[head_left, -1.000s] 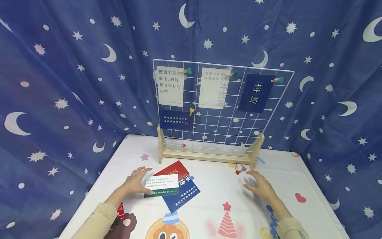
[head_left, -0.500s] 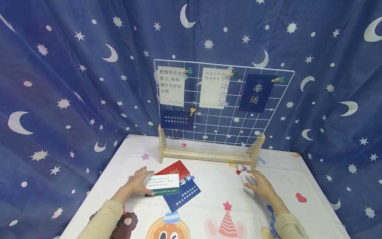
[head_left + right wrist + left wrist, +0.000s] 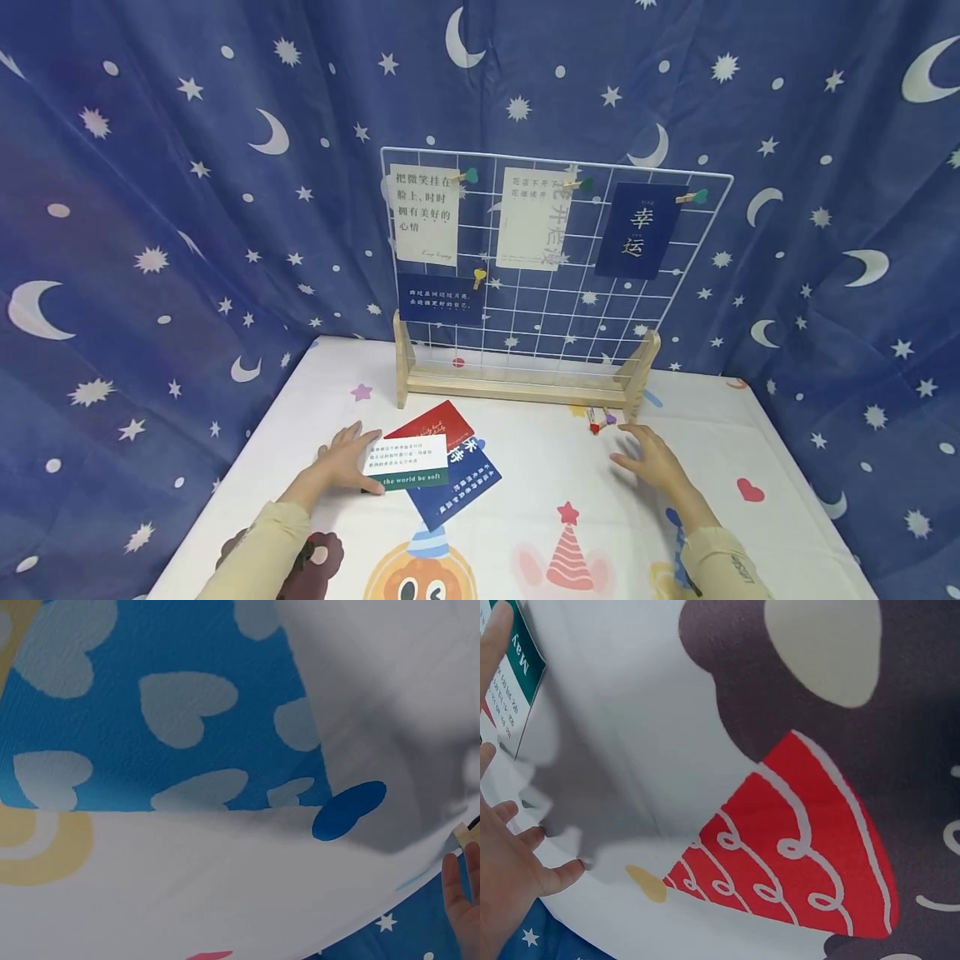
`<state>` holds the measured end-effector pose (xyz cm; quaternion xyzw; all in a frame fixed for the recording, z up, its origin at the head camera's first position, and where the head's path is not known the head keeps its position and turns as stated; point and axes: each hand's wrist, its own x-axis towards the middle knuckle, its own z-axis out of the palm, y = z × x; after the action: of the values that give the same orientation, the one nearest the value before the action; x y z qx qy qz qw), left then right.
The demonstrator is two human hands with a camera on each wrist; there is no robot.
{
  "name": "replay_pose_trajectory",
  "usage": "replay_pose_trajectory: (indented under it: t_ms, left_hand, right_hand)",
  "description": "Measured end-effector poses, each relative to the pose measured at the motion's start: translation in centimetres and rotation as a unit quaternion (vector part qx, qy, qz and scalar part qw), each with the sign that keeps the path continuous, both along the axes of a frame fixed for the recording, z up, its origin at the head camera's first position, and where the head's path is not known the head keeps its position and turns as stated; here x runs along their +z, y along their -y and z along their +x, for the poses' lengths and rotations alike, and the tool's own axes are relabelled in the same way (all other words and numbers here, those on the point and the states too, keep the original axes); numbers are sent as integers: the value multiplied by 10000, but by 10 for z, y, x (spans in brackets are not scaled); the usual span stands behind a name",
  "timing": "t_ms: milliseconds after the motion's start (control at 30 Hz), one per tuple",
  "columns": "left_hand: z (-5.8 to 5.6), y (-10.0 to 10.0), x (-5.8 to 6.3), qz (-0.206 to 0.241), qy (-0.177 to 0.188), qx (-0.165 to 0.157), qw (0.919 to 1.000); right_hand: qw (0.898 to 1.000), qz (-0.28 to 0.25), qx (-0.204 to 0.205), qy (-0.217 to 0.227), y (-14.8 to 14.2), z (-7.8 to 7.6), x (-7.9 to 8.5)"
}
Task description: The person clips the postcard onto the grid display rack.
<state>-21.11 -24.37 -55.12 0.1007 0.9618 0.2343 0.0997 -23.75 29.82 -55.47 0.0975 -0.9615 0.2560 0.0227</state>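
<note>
My left hand point(image 3: 341, 462) has its fingers spread around the left end of a white card with a green band point(image 3: 406, 460), its thumb overlapping the card's lower left corner in the head view. In the left wrist view that card point(image 3: 517, 667) shows at the upper left. Partly under it lie a red card point(image 3: 442, 422) and a dark blue card point(image 3: 457, 492). My right hand point(image 3: 656, 462), fingers relaxed and apart with nothing between them, rests near a few small wooden clothespins point(image 3: 598, 419) with red and purple hearts.
A white wire grid rack point(image 3: 555, 317) stands on a wooden base point(image 3: 517, 390) at the back. Clothespins hold two white cards point(image 3: 424, 217) and two blue cards point(image 3: 641, 229) on it. A starry blue curtain point(image 3: 225, 208) rises behind the printed tablecloth point(image 3: 525, 483).
The left forearm has shifted slightly to the right, and the head view has moved a little. Both hands stay where they were by the cards and the clothespins.
</note>
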Motion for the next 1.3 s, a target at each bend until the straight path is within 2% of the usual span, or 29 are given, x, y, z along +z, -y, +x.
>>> replay_pose_trajectory:
  t_ms: [100,200,500,667,800,1033,1300]
  left_hand:
    - [0,1,-6,109,-30,32,9999]
    - [-1,-1,-6,7,-59,100,9999]
    - [3,-8,1,-304,209,233,9990]
    - [-3,-12,4,-456,316,250,9981]
    - [-8,-15,8,-544,238,252,9979]
    - [-16,-17,10,-754,253,289,9964]
    - [-15,-24,17,-637,454,472,9958]
  right_hand:
    - [10000,-22,8,-40,-2,0,0]
    - [10000,-51,47,-69,-2,-1,1]
    - [9998,-80,151,-104,5,-1,4]
    - [9999,-25,133,-60,6,-6,7]
    - [9998,88,112,104,6,-11,9]
    - [9996,73,284,-9,9,-15,14]
    - [9994,115,319,42,11,-18,13]
